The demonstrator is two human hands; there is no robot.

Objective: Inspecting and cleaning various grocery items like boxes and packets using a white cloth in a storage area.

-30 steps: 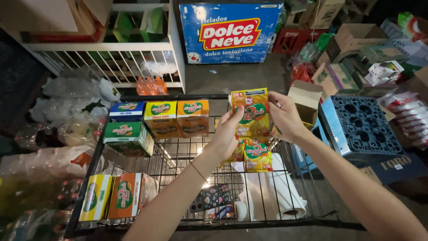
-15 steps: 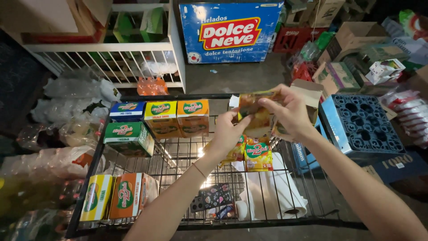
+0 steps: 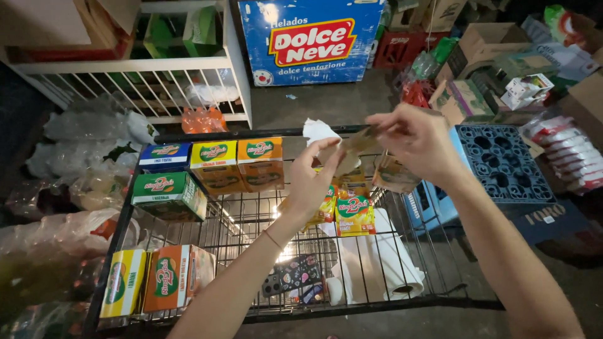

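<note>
Both hands work above a black wire rack: the left hand (image 3: 314,182) has its fingers pinched together on a flat, crumpled carton (image 3: 352,147) with a white flap at its top, and the right hand (image 3: 418,138) clamps the other end of the same carton, so the thing hangs in the air between the two grips, over the back right part of the wire rack (image 3: 251,220). By the look of it, the carton is being pulled or folded into shape; the next move would seem to call for a firm hold at both ends while the sides are squared up. Just under the hands lie yellow drink packets (image 3: 355,215), and a brown box (image 3: 394,174) hangs close below the right hand. Coloured small boxes (image 3: 217,164) stand in a row at the back left of the rack, a green box (image 3: 168,194) in front of them, and two more boxes (image 3: 154,282) at the near left. A white paper roll (image 3: 392,267) lies lower right, and a blue crate (image 3: 502,164) stands to the right, crowding that side.
</note>
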